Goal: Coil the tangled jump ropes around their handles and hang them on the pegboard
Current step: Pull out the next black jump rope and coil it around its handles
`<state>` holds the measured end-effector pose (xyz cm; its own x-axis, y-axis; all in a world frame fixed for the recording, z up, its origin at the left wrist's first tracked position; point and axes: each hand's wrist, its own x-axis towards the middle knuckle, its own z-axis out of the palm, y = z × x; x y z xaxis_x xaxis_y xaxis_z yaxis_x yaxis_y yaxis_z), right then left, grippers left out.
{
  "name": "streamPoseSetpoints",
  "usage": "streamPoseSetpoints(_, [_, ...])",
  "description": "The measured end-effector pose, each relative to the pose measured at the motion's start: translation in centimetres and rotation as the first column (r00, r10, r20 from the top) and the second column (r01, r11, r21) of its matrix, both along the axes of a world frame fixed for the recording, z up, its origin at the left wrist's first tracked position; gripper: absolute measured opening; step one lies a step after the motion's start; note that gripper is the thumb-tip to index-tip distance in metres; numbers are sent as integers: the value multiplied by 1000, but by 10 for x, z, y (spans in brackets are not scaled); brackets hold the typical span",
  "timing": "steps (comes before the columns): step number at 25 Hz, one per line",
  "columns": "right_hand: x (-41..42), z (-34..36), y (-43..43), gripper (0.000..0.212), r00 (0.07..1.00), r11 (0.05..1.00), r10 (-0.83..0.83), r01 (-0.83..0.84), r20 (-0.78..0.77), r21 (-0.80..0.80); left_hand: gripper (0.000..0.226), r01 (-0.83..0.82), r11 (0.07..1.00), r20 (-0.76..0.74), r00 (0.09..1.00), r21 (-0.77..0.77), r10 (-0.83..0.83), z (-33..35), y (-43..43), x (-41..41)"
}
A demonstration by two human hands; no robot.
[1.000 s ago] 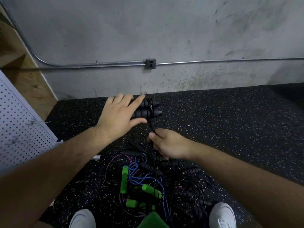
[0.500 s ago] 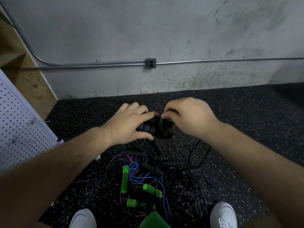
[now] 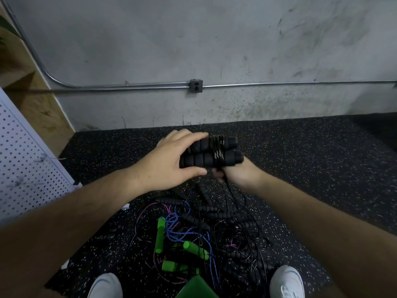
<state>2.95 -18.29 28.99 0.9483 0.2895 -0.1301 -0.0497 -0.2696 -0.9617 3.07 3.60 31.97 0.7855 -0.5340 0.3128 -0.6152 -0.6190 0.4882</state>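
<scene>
Head camera: the left hand (image 3: 169, 160) is gripping the paired black handles (image 3: 199, 157) above the floor's (image 3: 311, 158) far edge, long axis running left to right — the right hand (image 3: 239, 176), just beneath their free end, is pinching the cord (image 3: 218, 154) for another wrap.

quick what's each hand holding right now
left hand: grips the pair of black handles.
right hand: pinches the black rope just under them.
</scene>
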Motion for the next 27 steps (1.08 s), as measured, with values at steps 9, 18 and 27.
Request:
streamPoseSetpoints(9, [-41,35,43,28,954,792,252,-106,163,-601,81,-316,882,201,945,350,259,-13,28,36])
streamPoseSetpoints(18, [-8,64,-18,9,837,712,180,252,517,-655,77,89,903,23,994,420,-109,-14,0,18])
streamPoseSetpoints(27, [-1,20,-13,32,998,973,55,-61,-30,-223,67,14,999,11,1000,30,-14,-3,-10,-2])
